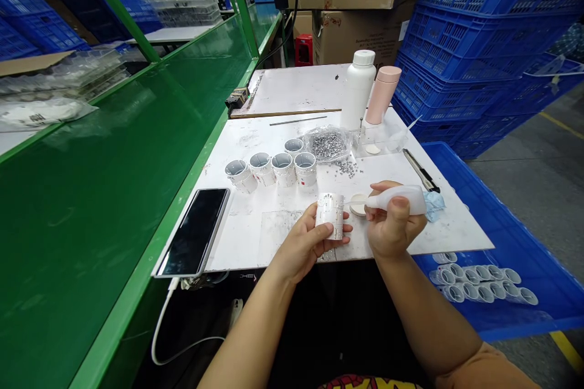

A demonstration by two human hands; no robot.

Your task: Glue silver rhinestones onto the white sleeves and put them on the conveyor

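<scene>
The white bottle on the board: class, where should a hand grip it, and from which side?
Grip the straight cylindrical body of the white bottle from the left: it stands upright, and the pink bottle stands close on its right.

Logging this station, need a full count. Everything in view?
standing cylindrical sleeves: 5, white, on white work board
held cylindrical sleeve: 1, white, in left hand
squeeze bottle: 1, white, in right hand
round shallow dish: 1, white, on board
clear plastic bag of studs: 1, silver, behind sleeves
tall plastic bottle: 1, white, board's far end
capped cylindrical bottle: 1, pink, beside it
smartphone: 1, black, board's left edge
stacked plastic crates: many, blue, right
plastic tray: 1, blue, right of board
loose sleeves: about twelve, white, in tray
left hand: 1, bare, gripping sleeve
right hand: 1, bare, gripping squeeze bottle
</scene>
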